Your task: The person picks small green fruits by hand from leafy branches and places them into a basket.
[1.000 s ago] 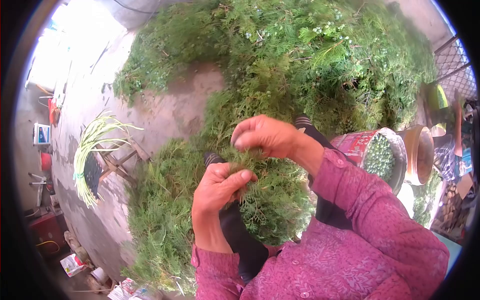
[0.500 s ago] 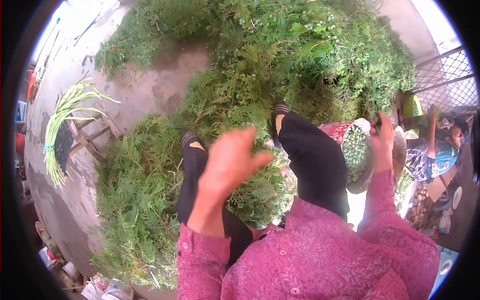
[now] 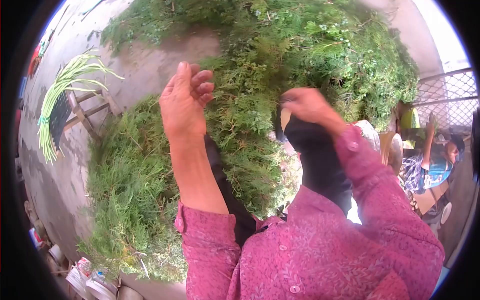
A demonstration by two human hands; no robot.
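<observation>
My left hand (image 3: pixel 186 102) is raised above cut evergreen branches (image 3: pixel 135 175), its thumb up and its fingers loosely curled but apart. I see nothing in it. My right hand (image 3: pixel 306 106) is over my knee and the foliage, smeared by motion. Its fingers point left, and I cannot make out whether they hold anything. Small pale green cones (image 3: pixel 337 44) dot the branches at the back. Beyond my right sleeve shows part of a red and white bucket (image 3: pixel 369 133); the sleeve hides its contents.
A bundle of long green beans (image 3: pixel 50 107) hangs over a small wooden stool (image 3: pixel 85 112) on the left. Beside the bucket stands a tan round container (image 3: pixel 391 150). Another person (image 3: pixel 437 157) sits at the right, near a wire mesh (image 3: pixel 447 95).
My right hand has left the mouth of the bucket of green cones and swung left over my knee. My left hand has moved up and left, its fingers now curled.
</observation>
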